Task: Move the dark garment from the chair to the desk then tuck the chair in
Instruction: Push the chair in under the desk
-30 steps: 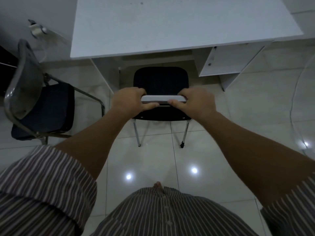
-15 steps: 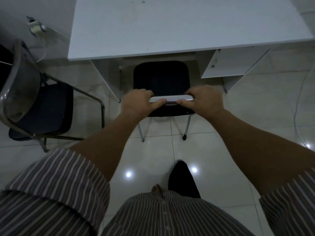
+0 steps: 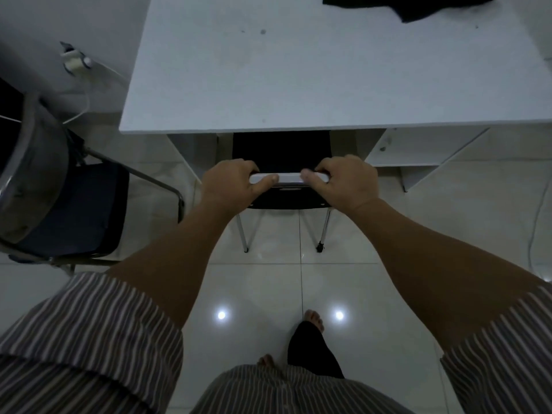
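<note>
The dark garment (image 3: 415,6) lies on the far part of the white desk (image 3: 298,76), cut off by the top edge of the view. A black-seated chair (image 3: 282,150) stands at the desk's near edge, the front of its seat under the desktop. Its white backrest top (image 3: 288,177) runs between my hands. My left hand (image 3: 231,183) grips the backrest's left end and my right hand (image 3: 348,182) grips its right end. The chair's rear legs rest on the tiled floor.
A second chair (image 3: 71,210) with a dark seat and metal frame stands left of the desk. A white drawer unit (image 3: 418,153) sits under the desk's right side. A plug and cable (image 3: 74,59) hang on the left wall. My feet stand on glossy tiles.
The chair has slid forward, its seat now partly under the desktop. I have stepped closer, and the garment on the desk has come into view.
</note>
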